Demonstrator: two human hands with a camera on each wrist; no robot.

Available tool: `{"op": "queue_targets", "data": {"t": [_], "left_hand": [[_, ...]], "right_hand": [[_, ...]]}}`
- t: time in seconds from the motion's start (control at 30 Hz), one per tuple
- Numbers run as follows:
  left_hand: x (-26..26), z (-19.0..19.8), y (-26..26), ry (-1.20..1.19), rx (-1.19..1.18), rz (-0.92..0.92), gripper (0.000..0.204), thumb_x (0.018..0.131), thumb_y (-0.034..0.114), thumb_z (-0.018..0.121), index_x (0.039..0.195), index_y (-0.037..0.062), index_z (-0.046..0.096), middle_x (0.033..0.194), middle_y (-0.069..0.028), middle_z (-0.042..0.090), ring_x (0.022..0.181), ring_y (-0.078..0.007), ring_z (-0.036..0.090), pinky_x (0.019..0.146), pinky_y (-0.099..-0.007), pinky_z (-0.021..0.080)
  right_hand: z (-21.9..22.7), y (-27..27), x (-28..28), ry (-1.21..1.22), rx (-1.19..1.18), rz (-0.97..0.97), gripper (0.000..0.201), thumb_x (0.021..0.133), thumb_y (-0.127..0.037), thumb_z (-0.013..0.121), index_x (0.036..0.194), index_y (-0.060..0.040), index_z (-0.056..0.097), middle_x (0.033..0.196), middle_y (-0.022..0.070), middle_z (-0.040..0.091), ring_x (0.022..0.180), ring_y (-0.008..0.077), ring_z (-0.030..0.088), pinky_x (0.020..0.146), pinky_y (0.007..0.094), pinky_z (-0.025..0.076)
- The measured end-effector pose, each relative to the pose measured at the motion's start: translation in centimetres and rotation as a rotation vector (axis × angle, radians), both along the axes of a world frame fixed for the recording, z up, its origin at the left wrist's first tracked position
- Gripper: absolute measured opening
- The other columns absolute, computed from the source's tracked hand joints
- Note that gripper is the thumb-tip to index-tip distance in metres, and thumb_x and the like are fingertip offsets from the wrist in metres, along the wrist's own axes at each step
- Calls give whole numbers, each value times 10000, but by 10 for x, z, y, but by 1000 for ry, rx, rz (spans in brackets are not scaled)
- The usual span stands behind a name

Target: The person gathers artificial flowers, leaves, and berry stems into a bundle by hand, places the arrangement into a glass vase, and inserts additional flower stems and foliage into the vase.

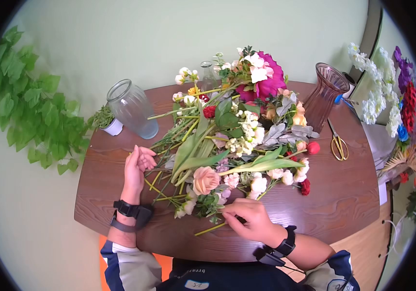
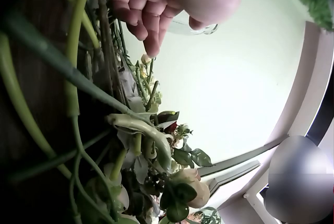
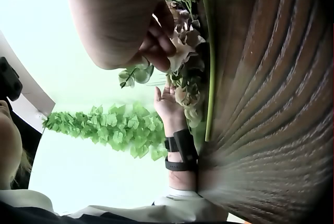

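Cut flowers and long stems lie heaped across the table point(image 1: 324, 208). At the heap's left edge, my left hand point(image 1: 139, 167) is beside the stem ends, its fingers loosely bent around nothing; the left wrist view also shows this hand point(image 2: 162, 0) above the stems. At the front, my right hand point(image 1: 250, 218) has thumb and forefinger together at a leafy green sprig point(image 1: 208, 205), pinching its edge. A peach rose point(image 1: 206, 181) lies just behind that sprig. In the right wrist view the hand point(image 3: 125, 20) partly hides its own fingertips.
A clear glass vase point(image 1: 133, 109) stands back left by a small potted plant point(image 1: 103, 118). A pinkish glass vase point(image 1: 323, 97) is back right, with gold-handled scissors point(image 1: 339, 145) in front. One loose stem point(image 1: 210, 229) lies near the front edge. More flowers point(image 1: 387, 92) stand far right.
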State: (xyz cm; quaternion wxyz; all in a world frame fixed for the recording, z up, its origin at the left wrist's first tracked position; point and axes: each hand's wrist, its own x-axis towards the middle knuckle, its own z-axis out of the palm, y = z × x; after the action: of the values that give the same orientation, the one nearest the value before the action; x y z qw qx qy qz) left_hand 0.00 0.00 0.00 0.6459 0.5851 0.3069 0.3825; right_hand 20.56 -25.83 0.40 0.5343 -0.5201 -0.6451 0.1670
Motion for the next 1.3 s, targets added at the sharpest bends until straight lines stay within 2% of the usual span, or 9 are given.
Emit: {"op": "queue_targets", "data": {"t": [0.4,0.57,0.7,0.8,0.87,0.93,1.03,1.13,1.3], "left_hand": [[-2,-4,3,38,70,1,338,982,289,445,857,24,614,642,-29,600,565,-64,511,558,-190,404],[4,-3,-7,51,129,-17,260,958,234,497,842,31,612,641,-11,594,566,-42,494,554,-179,381],[6,-2,-14,24,120,-45,198,938,187,533,842,32,608,646,-5,594,566,-33,493,539,-167,371],[8,3,-20,-11,104,-72,153,921,157,554,850,33,608,655,-2,597,570,-32,500,536,-160,368],[9,1,-22,-16,92,-72,134,915,144,559,852,36,607,657,-1,597,575,-32,505,540,-161,373],[10,1,-23,-9,87,-79,115,908,132,563,854,39,605,659,-1,598,579,-33,511,544,-162,377],[13,2,-31,2,89,-107,84,899,107,555,860,45,598,662,4,596,586,-38,520,556,-164,389],[15,3,-36,25,87,-107,99,903,116,548,850,45,591,648,2,583,571,-44,509,548,-180,382],[14,2,-33,14,86,-89,92,902,111,546,850,45,583,649,6,575,574,-47,511,555,-177,381]], "right_hand": [[-2,4,13,-172,39,-67,68,766,-18,627,834,-19,634,640,107,583,544,267,581,497,347,465],[-1,3,6,93,32,-176,129,888,-2,526,958,-9,633,719,71,643,628,133,628,582,249,491],[-7,5,18,218,172,-313,169,875,27,527,1043,26,547,818,100,612,688,147,581,606,254,470],[19,17,30,-124,224,-484,249,821,34,577,1064,13,525,927,126,594,822,196,580,656,283,459],[48,30,35,-422,274,-553,409,720,15,647,1104,-2,510,1054,174,544,969,326,530,814,379,424],[64,49,41,-618,189,-658,489,697,-23,684,1145,-2,489,1139,183,507,1010,355,517,864,414,412],[82,70,49,-595,59,-621,582,681,-69,720,1195,-1,456,1193,188,478,1060,367,507,892,427,417],[100,77,48,-472,-337,-508,681,673,-94,727,1275,-22,416,1177,197,479,1099,361,499,921,412,429],[94,81,56,-612,-212,-489,636,660,-100,740,1233,-29,473,1144,168,494,995,350,530,872,410,456]]}}
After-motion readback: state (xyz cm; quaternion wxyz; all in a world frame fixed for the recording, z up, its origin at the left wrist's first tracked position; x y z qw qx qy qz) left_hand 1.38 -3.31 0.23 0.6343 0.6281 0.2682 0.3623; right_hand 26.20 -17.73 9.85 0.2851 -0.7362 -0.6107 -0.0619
